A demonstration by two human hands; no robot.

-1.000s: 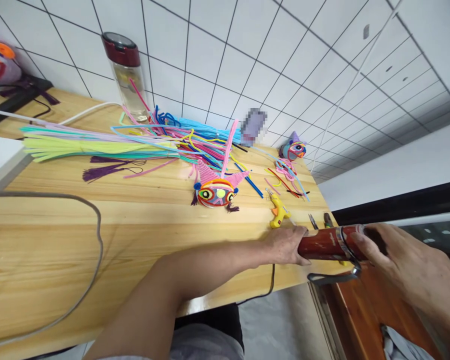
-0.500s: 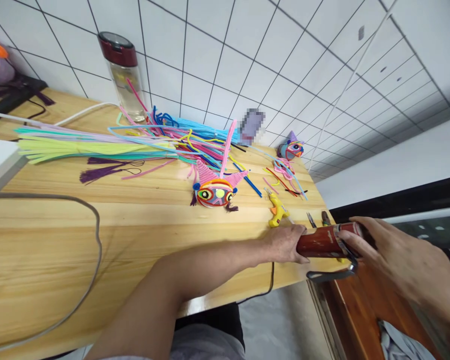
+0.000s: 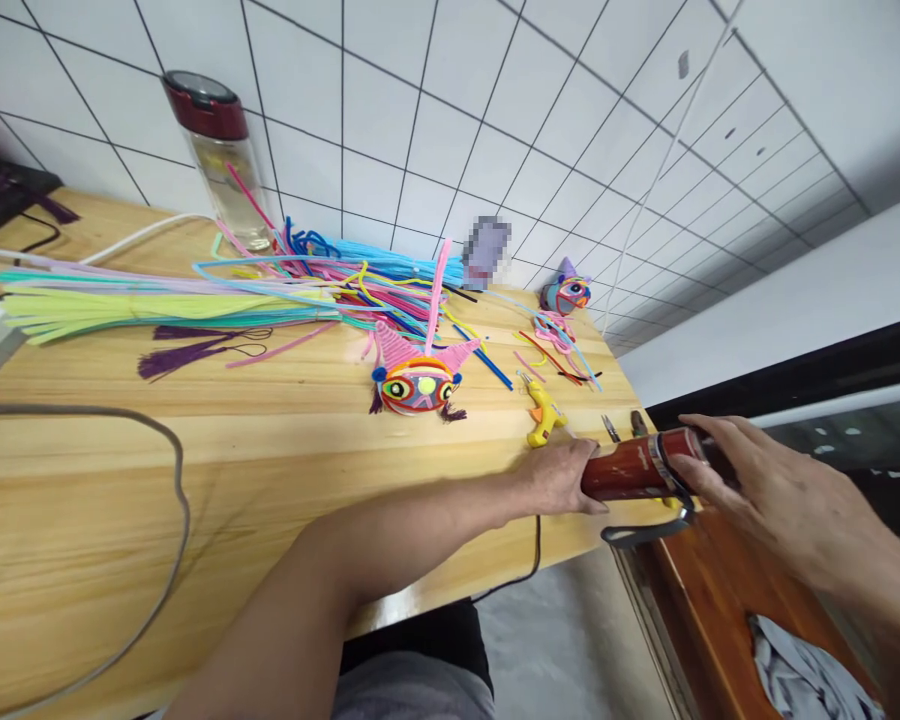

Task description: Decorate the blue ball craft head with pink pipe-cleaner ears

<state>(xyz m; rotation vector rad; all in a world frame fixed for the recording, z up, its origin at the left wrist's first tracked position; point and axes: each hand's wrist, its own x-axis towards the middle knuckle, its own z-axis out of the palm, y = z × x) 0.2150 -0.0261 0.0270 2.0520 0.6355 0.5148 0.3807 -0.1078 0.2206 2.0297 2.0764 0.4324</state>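
Note:
A red thermos flask [image 3: 621, 472] with a dark strap lies tilted across the table's right end, held in both hands. My left hand [image 3: 562, 477] is wrapped round its left end. Around the other end, near the metal band, my right hand [image 3: 735, 465] is closed; whatever its fingers cover there is hidden. Just beyond my left hand lies a yellow glue gun [image 3: 544, 412]. A colourful pipe-cleaner animal face [image 3: 418, 385] with pink pointed ears sits mid-table.
Pipe cleaners [image 3: 157, 305] in many colours are heaped along the back, beside a clear bottle [image 3: 229, 180] with a dark red lid. Purple tassels [image 3: 184, 350] lie in front. A second small figure [image 3: 566, 290] stands back right. A grey cable [image 3: 184, 500] curves across the left.
The view has turned slightly, so the table things sit further left. Both hands keep their hold on the thermos flask, with little visible movement.

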